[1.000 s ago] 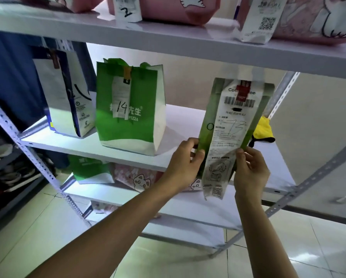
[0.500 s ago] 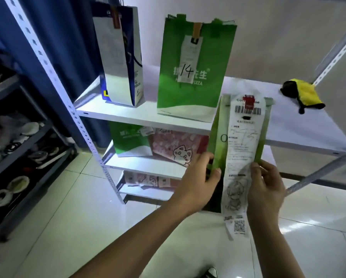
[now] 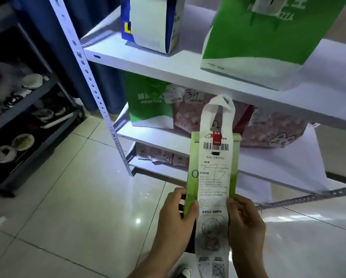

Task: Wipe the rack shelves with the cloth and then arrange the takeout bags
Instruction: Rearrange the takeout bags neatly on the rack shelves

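Fingers (image 3: 190,207) of both hands are curled around the lower part of a narrow light-green takeout bag (image 3: 193,173), which is held upright in the air in front of the rack, over the tiled floor (image 3: 67,197) and touching no shelf. Its long axis runs vertically, with the white loop handle (image 3: 218,111) pointing up and the base hidden between the hands. By size, the white metal rack (image 3: 111,125) comes first: a perforated upright is seen at the left and several white shelves are stacked behind the held bag. On the upper visible shelf (image 3: 148,59) a large green pizza bag (image 3: 268,37) stands at the right and a blue-and-white bag (image 3: 150,23) at the left, well apart. On the shelf below, a smaller green bag (image 3: 148,105) stands just beside a pink printed bag (image 3: 272,129), and on the lowest shelf more pink bags (image 3: 162,157) are lying, partly hidden. A dark rack (image 3: 27,109) with bowls is seen at the far left. The bag's left edge is gripped by the left hand (image 3: 176,221) and its right edge by the right hand (image 3: 246,221). A long white receipt (image 3: 214,197), marked with a handwritten number, is fastened to the bag's front by a red sticker (image 3: 216,138) and hangs down past the hands.
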